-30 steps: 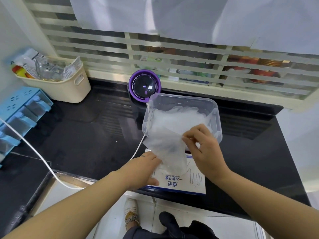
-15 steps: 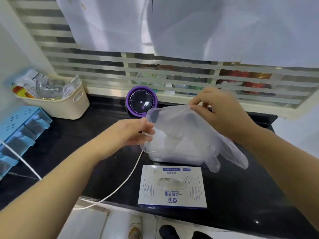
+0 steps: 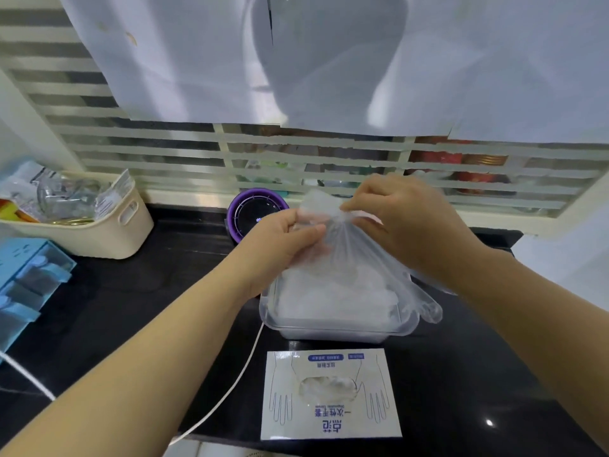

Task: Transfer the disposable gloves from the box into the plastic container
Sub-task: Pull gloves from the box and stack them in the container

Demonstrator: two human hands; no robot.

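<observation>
1. Both hands are raised over the container [image 3: 339, 329], which sits mid-worktop [image 3: 131, 308] toward the back edge. The box [image 3: 329, 420] lies just in front of it at the front edge, and its slot shows more gloves [image 3: 328, 389] inside.
2. The left hand [image 3: 280, 240] pinches the glove [image 3: 359, 258] at its bunched cuff, between thumb and curled fingers. The right hand [image 3: 408, 222] pinches the same cuff just beside it. The glove hangs limp from both.
3. Its finger end trails over the container's right rim. Shifting both hands a little left before lowering should land the whole glove inside.
4. Lower the finger end first onto the pile [image 3: 329, 291] in the container, let the film fold on itself, and lay the cuff down last.
5. Let go only once the glove rests on the pile. Film this thin probably clings to skin, so ease the fingers apart slowly, one hand at a time.
6. The pile looks near rim height, so a light press flat would leave room for the rest.
</observation>
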